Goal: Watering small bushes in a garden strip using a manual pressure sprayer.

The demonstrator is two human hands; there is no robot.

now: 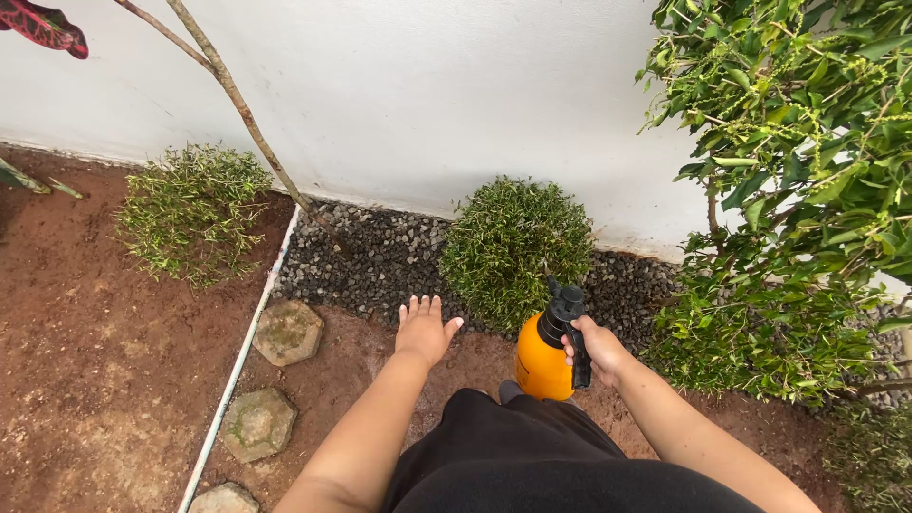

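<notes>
White wall point(408, 85) ahead, gravel strip point(380, 256) below it, and a round green shrub point(513, 247) sitting in the gravel. My right hand point(597, 350) is clenched around the black handle of the orange sprayer bottle point(541, 361) just beside that shrub, while my left hand point(425, 330) hovers empty, fingers spread.

A home garden bed, red soil point(85, 351) underfoot, dark gravel strip point(380, 256) along a white wall point(427, 95), clipped round shrubs point(518, 247), hexagonal stepping stones point(288, 332)
</notes>
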